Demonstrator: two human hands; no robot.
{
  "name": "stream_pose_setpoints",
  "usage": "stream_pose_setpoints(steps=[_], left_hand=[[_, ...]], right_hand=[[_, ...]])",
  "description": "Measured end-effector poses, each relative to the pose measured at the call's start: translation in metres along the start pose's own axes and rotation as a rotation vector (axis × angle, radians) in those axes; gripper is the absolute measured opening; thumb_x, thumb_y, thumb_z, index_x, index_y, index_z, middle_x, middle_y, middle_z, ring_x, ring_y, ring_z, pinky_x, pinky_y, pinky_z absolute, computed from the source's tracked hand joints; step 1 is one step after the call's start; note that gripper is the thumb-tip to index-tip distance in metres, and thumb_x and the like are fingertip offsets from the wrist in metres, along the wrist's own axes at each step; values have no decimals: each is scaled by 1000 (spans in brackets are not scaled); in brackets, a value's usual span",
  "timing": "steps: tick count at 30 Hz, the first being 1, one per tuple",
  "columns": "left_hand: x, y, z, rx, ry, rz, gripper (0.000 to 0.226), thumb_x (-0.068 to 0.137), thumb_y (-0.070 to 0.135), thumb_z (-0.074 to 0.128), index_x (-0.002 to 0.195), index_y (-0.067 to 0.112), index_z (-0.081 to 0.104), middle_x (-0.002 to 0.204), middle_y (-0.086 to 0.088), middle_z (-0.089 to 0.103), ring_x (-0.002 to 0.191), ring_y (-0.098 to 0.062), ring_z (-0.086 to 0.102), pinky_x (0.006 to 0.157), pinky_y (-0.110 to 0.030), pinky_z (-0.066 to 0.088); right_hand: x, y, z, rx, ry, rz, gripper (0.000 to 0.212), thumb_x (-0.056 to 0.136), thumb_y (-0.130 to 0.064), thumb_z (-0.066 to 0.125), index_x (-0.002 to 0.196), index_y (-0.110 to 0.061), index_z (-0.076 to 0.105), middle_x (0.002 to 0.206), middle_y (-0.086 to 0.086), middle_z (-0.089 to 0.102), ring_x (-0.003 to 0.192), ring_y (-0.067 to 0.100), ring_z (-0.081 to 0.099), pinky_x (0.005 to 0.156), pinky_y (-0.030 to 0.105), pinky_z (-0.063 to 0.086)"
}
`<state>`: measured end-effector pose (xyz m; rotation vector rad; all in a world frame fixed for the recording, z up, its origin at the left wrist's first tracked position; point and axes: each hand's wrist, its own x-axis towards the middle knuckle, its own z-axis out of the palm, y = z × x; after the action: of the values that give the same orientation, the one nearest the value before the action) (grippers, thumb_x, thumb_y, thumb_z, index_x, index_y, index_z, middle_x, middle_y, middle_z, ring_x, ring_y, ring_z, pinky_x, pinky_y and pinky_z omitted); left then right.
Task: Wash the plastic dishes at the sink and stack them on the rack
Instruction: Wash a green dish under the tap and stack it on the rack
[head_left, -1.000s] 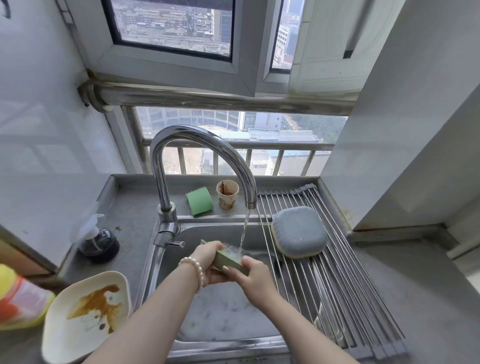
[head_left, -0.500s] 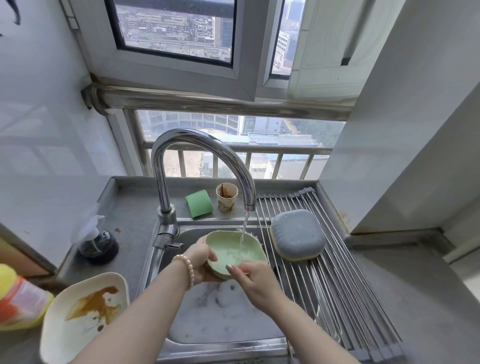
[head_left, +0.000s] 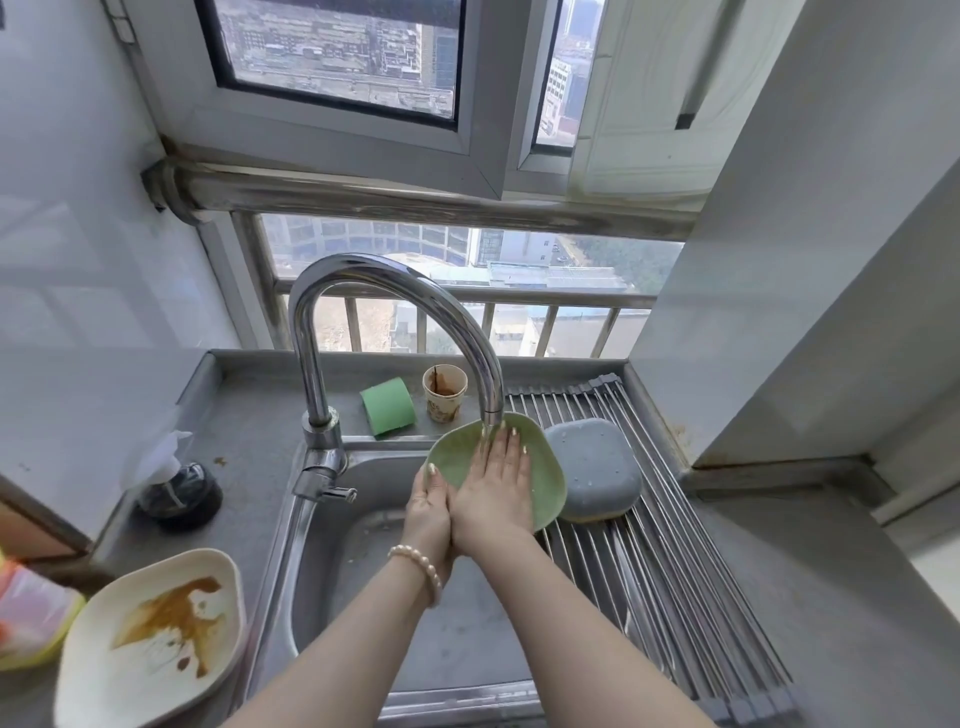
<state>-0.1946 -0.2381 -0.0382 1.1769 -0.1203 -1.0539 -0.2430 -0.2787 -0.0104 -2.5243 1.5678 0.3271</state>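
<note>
- Head view: the right hand (head_left: 493, 486) lies flat with straight fingers pressed against the inside of the green plastic plate (head_left: 543, 467).
- The left hand (head_left: 428, 506) holds the plate's lower left rim, thumb hooked over the edge; a pearl bracelet (head_left: 418, 564) circles that wrist.
- The plate is tilted up over the steel sink (head_left: 332, 561), directly beneath the spout of the chrome faucet (head_left: 363, 291).
- Just beside it, a grey dish (head_left: 595, 470) lies upside down on the roll-up drying rack (head_left: 675, 545).
- A cream plate (head_left: 150, 644) with brown stains sits on the counter at the left.
- Behind the sink stand a green sponge (head_left: 388, 412) and a stained paper cup (head_left: 444, 392).
- A dark soap pump bottle (head_left: 179, 491) stands left of the faucet.
</note>
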Motion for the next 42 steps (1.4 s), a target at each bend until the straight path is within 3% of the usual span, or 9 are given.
stream_pose_setpoints(steps=[5,10,17,19,22,27,30,34,42], left_hand=[[2,5,-8,-159,-84,-197,32,105,33,27,127,25,49,118,-5,64,98,-19,64,65,-33,54],[1,13,-1,-494,-191,-322,55,99,50,29,139,17,48,139,-1,53,132,-22,45,112,-40,30],[20,11,-5,-475,-27,-348,44,90,57,49,95,15,62,93,-1,60,98,-20,57,107,-39,39],[19,12,-6,-409,15,-380,58,88,64,46,90,9,62,82,-5,63,84,-23,60,96,-40,46],[18,15,-7,-313,5,-368,80,88,74,30,101,3,65,88,-17,72,89,-32,64,77,-40,51],[17,11,-1,-300,33,-370,82,91,72,22,119,6,61,111,-17,67,94,-30,65,71,-38,51],[16,8,5,-367,-38,-410,86,88,76,23,131,8,55,121,-16,64,104,-30,63,77,-40,51],[6,10,11,-457,-175,-423,79,90,70,26,135,11,52,130,-9,61,114,-26,58,90,-41,43],[8,17,13,-376,-42,-317,64,92,61,41,135,15,48,121,-1,59,113,-20,56,99,-41,41]], right_hand=[[8,-2,7,73,-22,-95,74,100,-49,15,149,-1,-12,155,20,-22,143,31,-22,116,42,-16],[8,-3,10,272,-61,-350,62,103,-40,19,152,-8,-4,159,11,-15,145,21,-18,117,38,-14],[-2,-2,11,544,-211,-452,48,105,-24,23,151,-10,21,159,9,15,147,17,4,119,32,-5],[-9,3,10,690,-207,-402,37,103,-24,35,115,-8,66,125,17,60,122,22,49,111,37,30],[-19,12,11,680,58,-306,48,90,-35,44,55,-7,60,58,12,62,61,26,55,64,41,46],[-7,14,7,417,504,-87,25,89,-26,54,87,-6,69,87,14,65,84,31,60,68,35,42],[2,10,1,119,274,-64,55,97,-36,41,144,-8,35,144,15,36,132,31,32,107,43,28],[4,8,9,68,44,-172,68,101,-42,22,151,-5,-6,158,15,-14,146,28,-16,117,43,-13],[-4,8,18,455,-113,-447,62,96,-15,27,154,-18,7,161,4,4,147,14,-6,117,33,-12]])
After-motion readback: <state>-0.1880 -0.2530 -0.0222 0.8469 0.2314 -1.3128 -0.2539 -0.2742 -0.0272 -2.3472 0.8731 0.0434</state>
